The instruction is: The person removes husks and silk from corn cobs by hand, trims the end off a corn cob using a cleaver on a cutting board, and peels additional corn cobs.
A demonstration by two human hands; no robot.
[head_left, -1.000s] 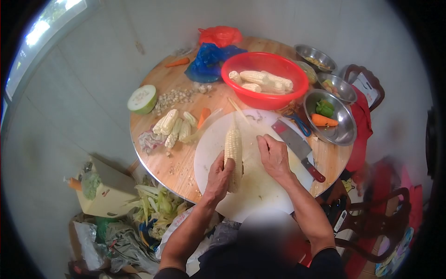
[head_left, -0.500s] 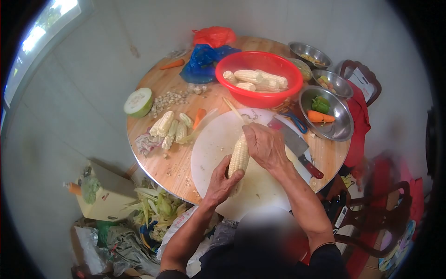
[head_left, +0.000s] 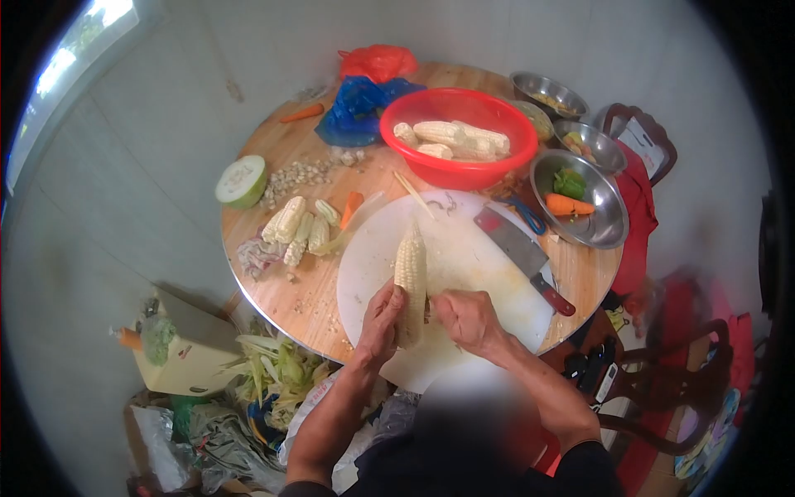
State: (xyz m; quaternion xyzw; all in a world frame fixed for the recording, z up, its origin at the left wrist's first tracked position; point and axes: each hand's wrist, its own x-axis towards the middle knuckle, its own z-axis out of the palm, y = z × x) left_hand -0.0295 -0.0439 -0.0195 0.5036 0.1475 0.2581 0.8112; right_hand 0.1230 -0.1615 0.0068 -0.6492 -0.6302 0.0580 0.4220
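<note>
An ear of corn stands nearly upright over the round white cutting board, its tip pointing away from me. My left hand is closed around its lower left side. Beside the lower right of the ear, my right hand is closed with its fingers curled; something small and dark shows at the fingertips, too small to name. A cleaver with a red and dark handle lies on the board's right side. Thin chopsticks rest at the board's far edge.
Behind the board stands a red basin of corn ears. Steel bowls, one with carrot and green pepper, are at the right. Shorter corn pieces, garlic cloves and a cut melon lie left. Husks are below the table edge.
My right hand has come down from the corn's upper end to beside its lower part. The ear has shifted slightly left and now points straighter away, still in my left hand.
</note>
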